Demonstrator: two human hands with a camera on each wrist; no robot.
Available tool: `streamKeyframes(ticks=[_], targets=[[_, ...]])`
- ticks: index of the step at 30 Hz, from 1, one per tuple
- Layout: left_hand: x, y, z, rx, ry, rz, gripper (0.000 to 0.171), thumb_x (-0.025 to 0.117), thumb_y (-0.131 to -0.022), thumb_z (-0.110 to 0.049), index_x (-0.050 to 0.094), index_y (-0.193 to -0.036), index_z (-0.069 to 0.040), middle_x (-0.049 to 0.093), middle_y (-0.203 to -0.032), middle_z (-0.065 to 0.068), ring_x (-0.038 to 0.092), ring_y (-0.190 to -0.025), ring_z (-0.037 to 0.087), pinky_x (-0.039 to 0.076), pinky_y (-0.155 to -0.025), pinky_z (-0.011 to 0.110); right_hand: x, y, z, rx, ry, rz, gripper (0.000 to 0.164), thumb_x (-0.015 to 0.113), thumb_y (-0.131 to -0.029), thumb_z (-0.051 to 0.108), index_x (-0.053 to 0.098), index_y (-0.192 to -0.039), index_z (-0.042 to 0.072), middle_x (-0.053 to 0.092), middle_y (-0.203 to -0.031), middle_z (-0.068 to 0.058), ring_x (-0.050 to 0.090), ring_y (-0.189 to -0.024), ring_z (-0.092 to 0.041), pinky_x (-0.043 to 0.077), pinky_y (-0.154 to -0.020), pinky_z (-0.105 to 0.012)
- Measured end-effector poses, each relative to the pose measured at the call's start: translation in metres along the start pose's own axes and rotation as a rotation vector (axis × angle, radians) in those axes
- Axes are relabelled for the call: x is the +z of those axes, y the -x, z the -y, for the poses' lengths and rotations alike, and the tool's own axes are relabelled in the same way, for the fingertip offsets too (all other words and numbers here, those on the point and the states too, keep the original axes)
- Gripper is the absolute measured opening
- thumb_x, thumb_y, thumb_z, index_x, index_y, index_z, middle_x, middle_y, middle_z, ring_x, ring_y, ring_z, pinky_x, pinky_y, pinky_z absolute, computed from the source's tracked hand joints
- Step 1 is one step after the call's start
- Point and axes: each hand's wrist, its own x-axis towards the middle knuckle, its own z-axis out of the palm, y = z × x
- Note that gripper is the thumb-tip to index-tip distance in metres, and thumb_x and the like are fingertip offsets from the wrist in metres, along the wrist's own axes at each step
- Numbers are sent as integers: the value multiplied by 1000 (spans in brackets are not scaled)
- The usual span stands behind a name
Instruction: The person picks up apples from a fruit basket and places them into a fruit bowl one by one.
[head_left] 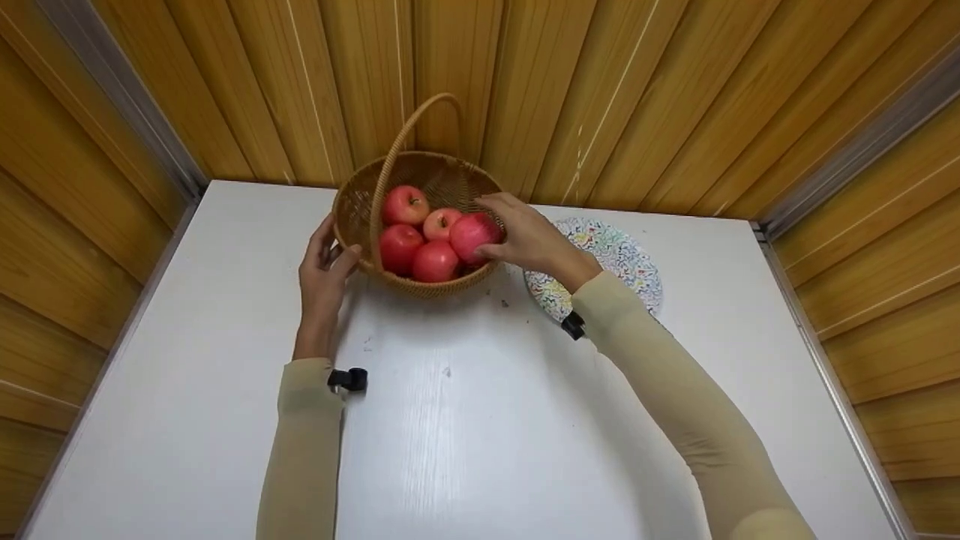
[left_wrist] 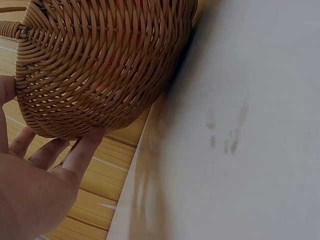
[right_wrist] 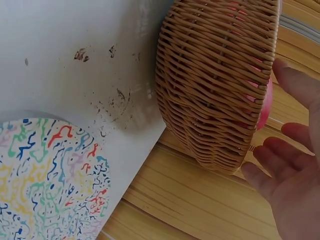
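Observation:
A brown wicker basket (head_left: pixel 420 286) with a tall arched handle (head_left: pixel 394 150) stands near the back edge of the white table and holds several red apples (head_left: pixel 436 262). At its left side, my left hand (head_left: pixel 322 274) grips the basket, thumb at the rim and fingers against the outer weave. My right hand (head_left: pixel 529 236) reaches over the right rim. Its thumb and fingers are around the rightmost apple (head_left: pixel 471 234), which sits against other apples. In the right wrist view, part of this apple (right_wrist: pixel 266 105) shows past the rim; its contact with the fingers is partly hidden.
A round plate or mat (head_left: pixel 622 259) with multicoloured squiggles lies right of the basket, partly under my right forearm. Wood-patterned panels (head_left: pixel 555 90) rise behind the white table (head_left: pixel 450 420) and along both sides. Small dark marks (right_wrist: pixel 81 55) dot the tabletop.

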Motion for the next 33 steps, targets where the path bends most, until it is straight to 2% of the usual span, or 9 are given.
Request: streamKeyframes(ticks=[5,11,18,22,27,33], targets=[[-6,-6,17,7,9,-5,67,70,-102,-16,44,-164,-21,43,-165,4,47,-147,28,55,-104,39,2,-11,2,-22,25,77,78,86,-92,28,49,-156,3,50,-154,-16,49,-141,-31,43,-117,-45],[-6,-4,20,16,9,-9,65,71,-102,-18,47,-162,-23,46,-163,2,49,-145,26,55,-104,39,7,-21,0,-9,42,156,79,89,-90,28,51,-154,3,52,-150,-14,51,-137,-31,43,-115,-46],[3,9,-15,-32,2,-5,66,68,-103,-15,43,-164,-14,41,-166,10,45,-148,34,53,-107,41,5,-29,0,35,46,199,80,89,-89,27,51,-156,4,52,-151,-15,51,-137,-32,44,-115,-47],[4,8,-15,-21,8,-2,66,68,-103,-14,43,-164,-13,41,-167,10,44,-148,33,53,-107,42,6,-29,-2,18,51,180,80,90,-88,28,53,-154,3,55,-149,-16,53,-136,-32,45,-114,-46],[4,7,-12,12,18,1,67,68,-102,-14,42,-164,-10,42,-166,13,45,-148,35,55,-105,42,6,-27,-6,-21,41,104,78,92,-85,31,57,-149,2,60,-143,-16,56,-130,-32,49,-109,-45],[2,7,-12,10,16,-6,67,68,-102,-12,42,-164,-10,41,-166,11,45,-148,34,55,-104,41,3,-25,-5,-3,-60,7,80,92,-85,36,57,-149,4,60,-143,-12,57,-129,-28,50,-106,-44]])
